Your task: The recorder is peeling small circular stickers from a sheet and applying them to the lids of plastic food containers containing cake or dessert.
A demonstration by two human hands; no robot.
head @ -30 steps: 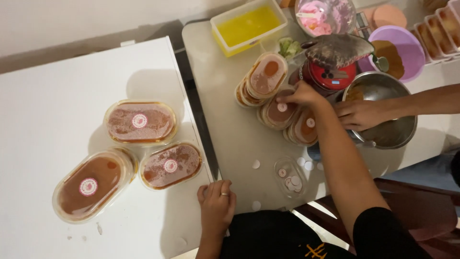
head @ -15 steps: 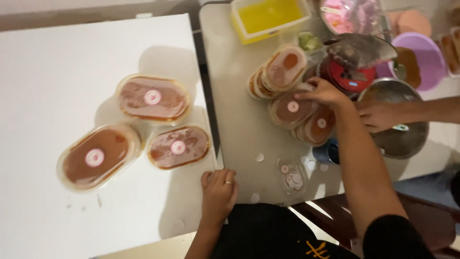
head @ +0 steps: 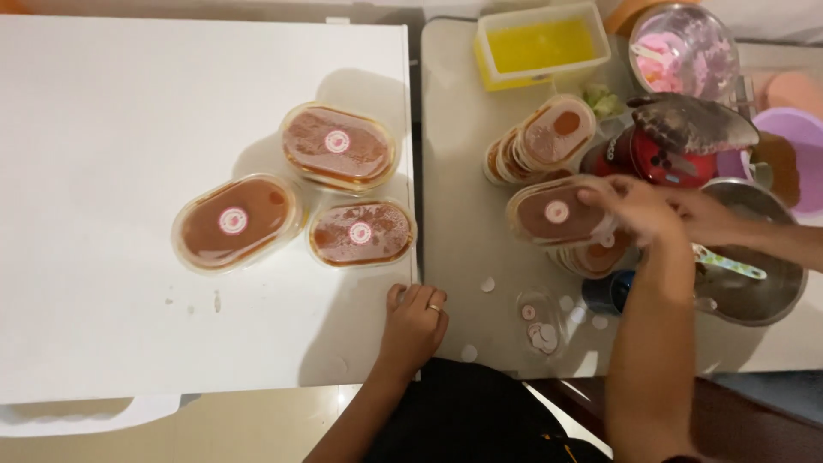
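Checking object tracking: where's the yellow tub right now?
In the head view, the yellow tub sits at the far edge of the grey table, right of the white table, just beyond the stacked oval containers and left of the pink-filled bowl.

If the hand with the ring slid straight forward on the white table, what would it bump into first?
Probably the nearest oval lidded container, straight ahead of the left hand. Only bare white table lies between them, though depth is hard to judge.
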